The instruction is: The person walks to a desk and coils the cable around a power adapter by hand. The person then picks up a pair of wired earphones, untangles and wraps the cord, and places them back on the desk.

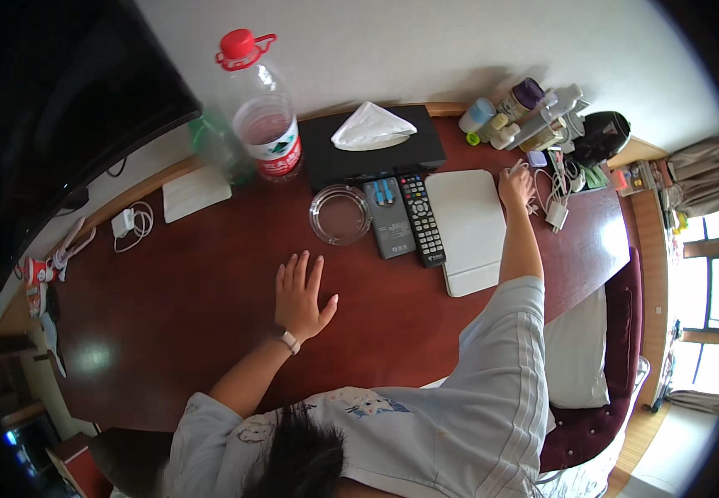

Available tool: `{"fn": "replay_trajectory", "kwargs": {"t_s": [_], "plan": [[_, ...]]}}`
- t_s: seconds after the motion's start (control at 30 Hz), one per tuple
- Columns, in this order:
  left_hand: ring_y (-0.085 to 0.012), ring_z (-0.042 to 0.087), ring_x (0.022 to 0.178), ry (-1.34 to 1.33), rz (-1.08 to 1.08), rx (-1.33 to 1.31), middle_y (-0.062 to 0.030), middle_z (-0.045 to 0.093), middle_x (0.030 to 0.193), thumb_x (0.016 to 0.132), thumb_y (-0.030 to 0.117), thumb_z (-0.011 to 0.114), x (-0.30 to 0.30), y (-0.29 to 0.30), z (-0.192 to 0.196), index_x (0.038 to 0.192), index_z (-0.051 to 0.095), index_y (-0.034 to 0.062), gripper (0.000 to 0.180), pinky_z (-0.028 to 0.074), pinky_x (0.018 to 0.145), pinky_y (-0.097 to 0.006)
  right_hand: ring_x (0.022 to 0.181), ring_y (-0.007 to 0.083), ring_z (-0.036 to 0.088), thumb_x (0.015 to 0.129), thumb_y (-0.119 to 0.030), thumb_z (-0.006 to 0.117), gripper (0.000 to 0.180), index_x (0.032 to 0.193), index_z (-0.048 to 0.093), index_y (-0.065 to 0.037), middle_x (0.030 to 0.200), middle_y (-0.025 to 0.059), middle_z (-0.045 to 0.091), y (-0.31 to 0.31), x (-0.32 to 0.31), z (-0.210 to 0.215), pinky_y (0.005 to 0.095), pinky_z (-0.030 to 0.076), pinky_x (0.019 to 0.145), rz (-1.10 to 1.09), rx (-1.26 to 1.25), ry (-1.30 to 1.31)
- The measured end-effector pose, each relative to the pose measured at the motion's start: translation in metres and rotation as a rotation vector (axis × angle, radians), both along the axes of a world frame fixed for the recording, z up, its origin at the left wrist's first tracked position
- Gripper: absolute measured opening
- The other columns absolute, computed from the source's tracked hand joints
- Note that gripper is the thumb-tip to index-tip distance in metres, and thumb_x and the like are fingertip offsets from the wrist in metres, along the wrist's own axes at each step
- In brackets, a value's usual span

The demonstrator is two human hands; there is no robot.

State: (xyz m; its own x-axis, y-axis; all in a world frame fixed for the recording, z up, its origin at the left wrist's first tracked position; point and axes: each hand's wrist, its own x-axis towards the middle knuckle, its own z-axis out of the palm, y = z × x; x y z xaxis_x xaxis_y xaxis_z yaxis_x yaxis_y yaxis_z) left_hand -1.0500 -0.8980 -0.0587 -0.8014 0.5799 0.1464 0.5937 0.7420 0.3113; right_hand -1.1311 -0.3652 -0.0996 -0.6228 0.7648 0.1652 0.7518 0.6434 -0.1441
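My left hand point(301, 297) lies flat on the dark red tabletop point(185, 307), fingers spread, holding nothing. Nearest to it is a round clear glass ashtray point(340, 214). Far to the right, my right hand point(517, 187) is closed on a white cable point(530, 207), of which only parts show around the fingers. Beside that wrist lies a flat white box point(469, 232). A black remote control point(422, 221) and a grey power bank point(390, 217) with blue connectors lie in a row left of the box. More white cable and a white charger plug point(557, 217) rest right of the hand.
A black tissue box point(318, 149) stands at the back, beside a large plastic bottle point(268, 124) with a red cap. Several small bottles point(509, 112) and a black kettle-like object point(604, 137) crowd the back right. A screen point(69, 108) overhangs the left, above a coiled white charger point(131, 222).
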Motion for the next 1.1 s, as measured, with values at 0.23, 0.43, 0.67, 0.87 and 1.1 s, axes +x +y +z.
{"fn": "replay_trajectory", "kwargs": {"t_s": [0.23, 0.43, 0.67, 0.87, 1.1], "plan": [[-0.0385, 0.029, 0.125, 0.018, 0.029, 0.066, -0.0209, 0.031, 0.135, 0.077, 0.037, 0.057, 0.004, -0.014, 0.0, 0.133, 0.035, 0.0043, 0.069, 0.022, 0.102, -0.054, 0.132, 0.0356, 0.021, 0.083, -0.041, 0.053, 0.063, 0.132, 0.031, -0.008, 0.138, 0.0194, 0.029, -0.082, 0.046, 0.033, 0.0573, 0.014, 0.104, -0.001, 0.284, 0.408], [-0.0369, 0.032, 0.124, 0.088, 0.03, 0.21, -0.0216, 0.036, 0.131, 0.075, 0.035, 0.06, 0.001, -0.012, -0.004, 0.125, 0.043, 0.001, 0.062, 0.026, 0.101, -0.051, 0.13, 0.0403, 0.022, 0.084, -0.026, 0.058, 0.063, 0.133, 0.027, -0.002, 0.137, 0.0241, 0.027, -0.259, 0.132, 0.017, 0.0561, 0.018, 0.103, 0.342, 0.209, 0.559], [-0.0331, 0.048, 0.105, 0.201, 0.143, 0.689, -0.0168, 0.05, 0.111, 0.07, 0.007, 0.058, 0.021, -0.061, -0.026, 0.104, 0.051, 0.0018, 0.035, 0.039, 0.089, -0.044, 0.13, 0.0418, 0.022, 0.086, -0.028, 0.054, 0.06, 0.133, 0.029, -0.001, 0.139, 0.0241, 0.026, -0.564, 0.239, 0.0, 0.0539, 0.017, 0.105, 0.765, -0.361, 0.517], [-0.0333, 0.051, 0.098, -0.111, 0.309, 1.212, -0.0143, 0.053, 0.105, 0.075, 0.005, 0.057, 0.144, -0.224, -0.002, 0.098, 0.055, 0.0049, 0.024, 0.042, 0.087, -0.041, 0.133, 0.0326, 0.024, 0.076, -0.037, 0.06, 0.068, 0.136, 0.035, -0.02, 0.145, 0.0148, 0.025, -0.614, 0.325, -0.036, 0.0576, 0.018, 0.103, 0.669, -0.053, 0.093], [-0.0324, 0.052, 0.101, 0.338, 1.307, 0.444, -0.0151, 0.057, 0.105, 0.073, 0.012, 0.063, 0.345, -0.567, 0.105, 0.096, 0.059, 0.0046, 0.024, 0.039, 0.088, -0.042, 0.133, 0.0323, 0.023, 0.086, -0.036, 0.051, 0.055, 0.136, 0.035, -0.021, 0.146, 0.01, 0.024, -0.693, 0.321, 0.006, 0.0571, 0.017, 0.104, 0.486, 0.038, -0.03]]}}
